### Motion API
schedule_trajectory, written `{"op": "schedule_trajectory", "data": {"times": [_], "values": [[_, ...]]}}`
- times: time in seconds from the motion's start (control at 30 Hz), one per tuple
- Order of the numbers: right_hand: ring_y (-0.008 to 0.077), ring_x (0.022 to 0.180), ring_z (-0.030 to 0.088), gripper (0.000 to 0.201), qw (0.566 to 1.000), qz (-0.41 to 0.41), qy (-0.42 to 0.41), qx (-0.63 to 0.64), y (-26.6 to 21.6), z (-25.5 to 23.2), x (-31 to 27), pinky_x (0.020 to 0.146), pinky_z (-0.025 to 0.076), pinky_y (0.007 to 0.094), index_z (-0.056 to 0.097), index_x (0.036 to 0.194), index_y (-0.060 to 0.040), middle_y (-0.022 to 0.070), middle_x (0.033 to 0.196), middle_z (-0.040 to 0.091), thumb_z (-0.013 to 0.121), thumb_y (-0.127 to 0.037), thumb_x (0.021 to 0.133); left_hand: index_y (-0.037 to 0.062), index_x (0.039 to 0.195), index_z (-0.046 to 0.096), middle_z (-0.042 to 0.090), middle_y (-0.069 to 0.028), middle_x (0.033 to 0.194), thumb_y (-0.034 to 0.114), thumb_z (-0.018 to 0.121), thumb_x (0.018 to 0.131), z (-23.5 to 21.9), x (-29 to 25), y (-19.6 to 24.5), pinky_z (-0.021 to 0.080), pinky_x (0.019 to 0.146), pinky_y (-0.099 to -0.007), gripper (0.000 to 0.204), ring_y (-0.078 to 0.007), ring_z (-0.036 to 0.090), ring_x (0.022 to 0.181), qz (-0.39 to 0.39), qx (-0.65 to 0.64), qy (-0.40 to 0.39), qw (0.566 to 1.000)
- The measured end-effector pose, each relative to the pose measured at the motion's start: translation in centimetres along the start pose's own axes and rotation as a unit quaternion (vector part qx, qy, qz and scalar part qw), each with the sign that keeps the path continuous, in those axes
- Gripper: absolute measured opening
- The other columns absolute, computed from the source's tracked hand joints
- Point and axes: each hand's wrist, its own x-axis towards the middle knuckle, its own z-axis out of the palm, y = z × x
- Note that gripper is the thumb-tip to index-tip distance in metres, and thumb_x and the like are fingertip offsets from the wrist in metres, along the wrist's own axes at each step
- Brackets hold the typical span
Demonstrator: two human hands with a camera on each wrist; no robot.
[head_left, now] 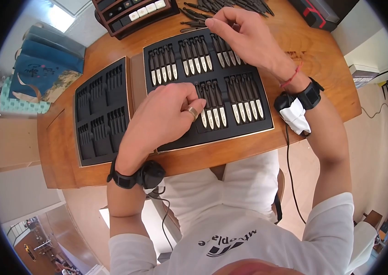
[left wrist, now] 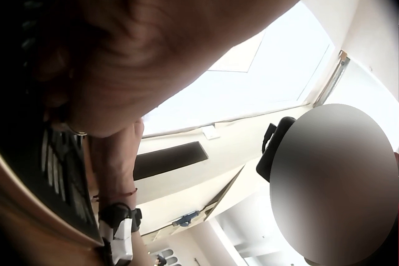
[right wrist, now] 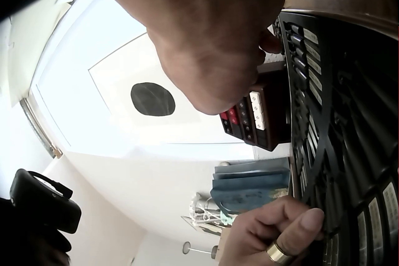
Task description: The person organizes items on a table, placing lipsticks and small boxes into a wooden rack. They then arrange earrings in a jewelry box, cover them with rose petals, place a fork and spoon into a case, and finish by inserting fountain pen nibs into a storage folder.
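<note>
A black tray holds groups of slim dark tapered sticks with pale, lettered, pointed ends. My left hand, a ring on one finger, reaches over the tray's lower middle compartment. Its thumb and curled index finger come together at the leftmost stick of that group; whether they pinch it I cannot tell. In the right wrist view these left-hand fingertips lie right at the sticks. My right hand hovers over the tray's upper right corner, fingers loosely bent and thumb pointing left, with nothing visible in it. Part of the top-right group is hidden beneath it.
Left of the tray lies its lid-like black half with moulded slots. Loose dark sticks are heaped behind the tray. A wooden rack with white tiles, a blue bag and a black-and-red box stand round the wooden table.
</note>
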Motion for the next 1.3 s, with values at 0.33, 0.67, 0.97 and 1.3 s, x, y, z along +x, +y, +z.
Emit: {"op": "schedule_trajectory", "data": {"times": [0.33,0.67,0.97,1.3], "values": [[0.0098,0.066,0.054,0.03,0.998,0.059,-0.013,-0.012,-2.7,-1.0,-0.1,0.057,0.044,0.0304,0.067,0.09,0.0016,0.0039,0.071,0.062,0.066,-0.023,0.106,0.0042,0.132,0.057,0.056,-0.0053,0.065,0.014,0.081,0.096,-0.9,-0.5,0.9,0.04,0.058,-0.0346,0.044,-0.0179,0.049,0.059,0.005,0.019,-0.01,1.0],[0.0096,0.073,0.056,0.027,0.999,0.047,0.015,-0.017,-0.5,-1.0,0.4,0.066,0.047,0.0296,0.069,0.095,-0.0003,0.0009,0.08,0.063,0.068,-0.025,0.106,0.0031,0.13,0.06,0.06,-0.009,0.068,0.019,0.082,0.095,-0.6,-0.8,0.1,0.042,0.059,-0.0404,0.045,-0.027,0.056,0.061,0.071,0.096,0.011,0.993],[0.0075,0.07,0.052,0.031,0.997,0.012,0.074,-0.003,1.8,-0.6,0.5,0.063,0.047,0.0309,0.07,0.096,0.0028,0.0022,0.074,0.063,0.068,-0.027,0.105,0.0044,0.132,0.054,0.06,-0.0144,0.062,0.024,0.08,0.096,-1.1,-0.9,0.2,0.043,0.058,-0.0451,0.05,-0.0375,0.059,0.061,0.065,0.12,-0.019,0.99],[0.016,0.087,0.065,0.025,0.989,0.11,0.089,-0.05,1.3,-2.4,1.4,0.08,0.053,0.0327,0.07,0.103,0.0026,0.0104,0.094,0.071,0.07,-0.022,0.101,0.0044,0.126,0.063,0.073,-0.0191,0.081,0.03,0.083,0.091,-1.6,-1.0,0.3,0.053,0.075,-0.0503,0.048,-0.0423,0.071,0.086,0.061,0.104,-0.033,0.992]]}}
